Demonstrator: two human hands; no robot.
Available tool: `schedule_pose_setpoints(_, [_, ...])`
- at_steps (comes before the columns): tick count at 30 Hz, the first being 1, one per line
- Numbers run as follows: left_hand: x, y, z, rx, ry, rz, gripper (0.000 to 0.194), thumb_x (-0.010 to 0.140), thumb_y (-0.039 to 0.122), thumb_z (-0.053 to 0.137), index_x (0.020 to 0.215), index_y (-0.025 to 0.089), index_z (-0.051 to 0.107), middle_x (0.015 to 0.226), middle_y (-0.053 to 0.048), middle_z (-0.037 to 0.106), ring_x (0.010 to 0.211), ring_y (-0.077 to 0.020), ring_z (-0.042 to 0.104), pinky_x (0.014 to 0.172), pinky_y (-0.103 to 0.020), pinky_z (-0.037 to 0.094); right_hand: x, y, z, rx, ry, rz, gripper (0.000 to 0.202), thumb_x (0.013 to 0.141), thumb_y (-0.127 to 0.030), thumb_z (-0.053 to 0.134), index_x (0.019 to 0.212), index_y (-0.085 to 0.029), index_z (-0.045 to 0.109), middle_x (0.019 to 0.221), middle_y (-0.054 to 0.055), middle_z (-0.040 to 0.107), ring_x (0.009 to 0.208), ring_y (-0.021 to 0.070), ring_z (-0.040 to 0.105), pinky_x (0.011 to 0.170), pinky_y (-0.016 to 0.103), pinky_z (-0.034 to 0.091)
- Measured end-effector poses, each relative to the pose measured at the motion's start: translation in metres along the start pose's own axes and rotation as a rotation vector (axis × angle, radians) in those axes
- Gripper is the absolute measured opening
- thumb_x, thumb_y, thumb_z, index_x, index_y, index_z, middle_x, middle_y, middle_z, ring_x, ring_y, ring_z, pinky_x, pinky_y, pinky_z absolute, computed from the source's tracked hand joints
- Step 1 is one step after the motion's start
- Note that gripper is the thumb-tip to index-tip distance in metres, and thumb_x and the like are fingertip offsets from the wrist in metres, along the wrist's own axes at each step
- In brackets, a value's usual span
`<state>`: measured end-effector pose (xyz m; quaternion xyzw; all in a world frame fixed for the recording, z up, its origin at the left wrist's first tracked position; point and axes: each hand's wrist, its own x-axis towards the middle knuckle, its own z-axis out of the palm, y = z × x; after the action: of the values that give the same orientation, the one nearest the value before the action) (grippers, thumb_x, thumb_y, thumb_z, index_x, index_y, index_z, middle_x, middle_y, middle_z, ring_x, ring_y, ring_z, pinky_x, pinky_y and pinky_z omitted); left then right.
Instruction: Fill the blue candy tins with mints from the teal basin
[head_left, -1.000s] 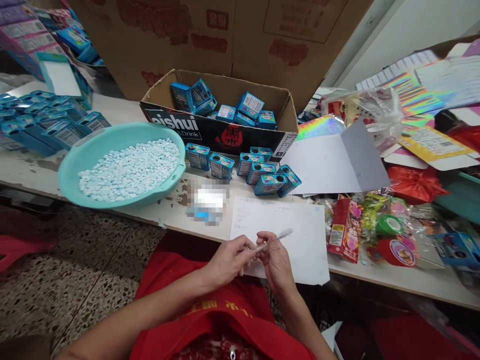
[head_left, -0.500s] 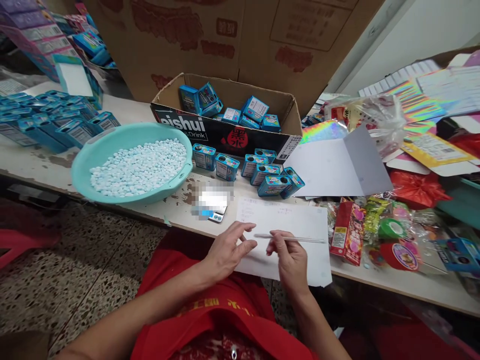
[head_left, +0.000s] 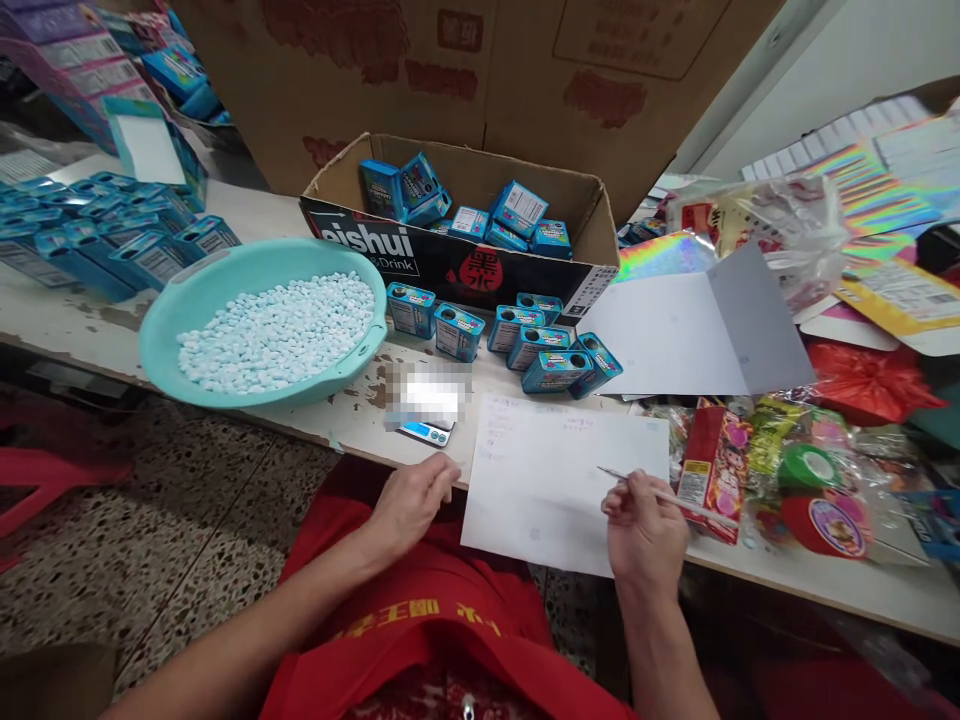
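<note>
Right hand (head_left: 643, 525): fingers pinched a pen (head_left: 660, 492), tip over the white sheet (head_left: 559, 480) | Left hand (head_left: 411, 498): fingers loosely curled, holding nothing, at the sheet's left edge near the surface (head_left: 337, 420) rim | Beyond: small scale (head_left: 424, 432), teal basin (head_left: 247, 262) of tablets, blue tins (head_left: 551, 368).
</note>
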<state>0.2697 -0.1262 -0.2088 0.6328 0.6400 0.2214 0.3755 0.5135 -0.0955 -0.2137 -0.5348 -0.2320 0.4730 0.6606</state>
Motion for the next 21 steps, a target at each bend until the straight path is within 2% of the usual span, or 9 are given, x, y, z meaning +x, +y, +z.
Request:
schedule_pose_setpoints(2, [0.005,-0.012,0.005,0.131,0.163,0.195,0.032,0.094,0.036,0.035,0.079,0.020,0.057,0.073,-0.001,0.062,0.068,-0.0143,0.057,0.065,-0.026,0.045,0.011,0.000,0.004,-0.027,-0.024,0.029,0.035,0.056,-0.035,0.083,0.072,-0.017,0.058,0.052,-0.006,0.058,0.042,0.0066,0.052,0.039,0.016,0.041])
schedule_pose_setpoints(4, [0.012,-0.021,0.014,0.238,0.306,0.474,0.025,0.094,0.030,0.038,0.086,0.018,0.058,0.087,-0.005,0.065,0.083,-0.0171,0.059,0.076,-0.030,0.048,0.015,0.008,0.014,-0.083,-0.085,0.070,0.035,0.059,-0.038,0.080,0.079,-0.016,0.062,0.058,-0.003,0.062,0.044,0.0083,0.056,0.040,0.018,0.043])
schedule_pose_setpoints(6, [0.020,-0.027,0.023,0.297,0.378,0.695,0.018,0.093,0.023,0.042,0.090,0.016,0.058,0.095,-0.008,0.066,0.093,-0.0190,0.058,0.086,-0.033,0.048,0.015,0.020,0.026,-0.152,-0.131,0.073,0.037,0.063,-0.041,0.077,0.086,-0.015,0.065,0.066,0.001,0.066,0.051,0.0112,0.061,0.043,0.020,0.047])
schedule_pose_setpoints(7, [0.024,-0.029,0.026,0.315,0.391,0.761,0.015,0.092,0.021,0.043,0.091,0.015,0.057,0.097,-0.009,0.066,0.096,-0.0197,0.058,0.088,-0.034,0.048,0.016,0.026,0.032,-0.194,-0.151,0.058,0.037,0.065,-0.041,0.076,0.088,-0.015,0.065,0.069,0.002,0.067,0.056,0.0128,0.063,0.045,0.021,0.049])
schedule_pose_setpoints(9, [0.030,-0.033,0.032,0.344,0.400,0.825,0.013,0.091,0.018,0.044,0.091,0.013,0.056,0.099,-0.010,0.066,0.098,-0.0207,0.058,0.090,-0.035,0.048,0.017,0.036,0.043,-0.295,-0.193,0.013,0.034,0.067,-0.039,0.075,0.090,-0.015,0.066,0.071,0.003,0.068,0.063,0.0153,0.066,0.050,0.024,0.052])
schedule_pose_setpoints(13, [0.036,-0.041,0.037,0.408,0.422,0.845,0.013,0.091,0.019,0.044,0.092,0.014,0.056,0.102,-0.009,0.068,0.100,-0.0219,0.060,0.086,-0.036,0.049,0.024,0.046,0.058,-0.457,-0.243,-0.067,0.028,0.070,-0.038,0.071,0.086,-0.016,0.063,0.069,0.002,0.068,0.063,0.0169,0.067,0.053,0.027,0.054])
schedule_pose_setpoints(18, [0.037,-0.049,0.041,0.487,0.469,0.882,0.015,0.090,0.021,0.044,0.093,0.014,0.058,0.104,-0.009,0.069,0.100,-0.0217,0.062,0.083,-0.035,0.047,0.030,0.058,0.062,-0.491,-0.215,-0.104,0.025,0.074,-0.039,0.066,0.079,-0.017,0.056,0.060,-0.001,0.063,0.053,0.0149,0.063,0.049,0.027,0.054])
schedule_pose_setpoints(21, [0.038,-0.050,0.042,0.499,0.488,0.905,0.016,0.090,0.022,0.045,0.092,0.013,0.058,0.105,-0.009,0.070,0.100,-0.0221,0.063,0.083,-0.035,0.047,0.031,0.063,0.061,-0.492,-0.210,-0.121,0.024,0.074,-0.038,0.065,0.081,-0.018,0.055,0.059,-0.002,0.062,0.052,0.0145,0.062,0.048,0.026,0.053])
